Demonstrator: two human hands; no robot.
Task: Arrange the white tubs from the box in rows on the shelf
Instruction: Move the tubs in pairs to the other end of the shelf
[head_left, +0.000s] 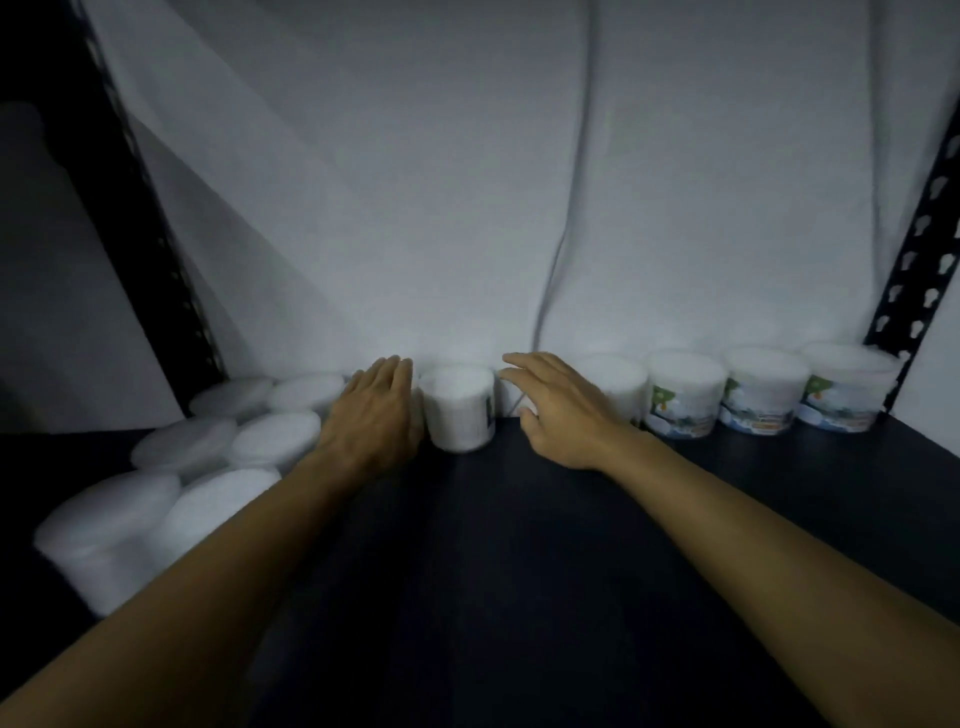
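Several white tubs stand on the dark shelf (571, 545). One white tub (460, 408) stands a little forward of the back row, between my hands. My left hand (376, 410) lies against its left side with the fingers nearly straight. My right hand (556, 410) hovers to its right, fingers spread and relaxed, not touching it. Behind my right hand the back row runs right with labelled tubs (685, 392) along the wall. On the left, more tubs (275, 441) stand in rows running toward me. The box is not in view.
A white sheet (467, 182) hangs behind the shelf. Black perforated uprights stand at the back left (171, 270) and back right (919, 249). The frame is dim and somewhat blurred.
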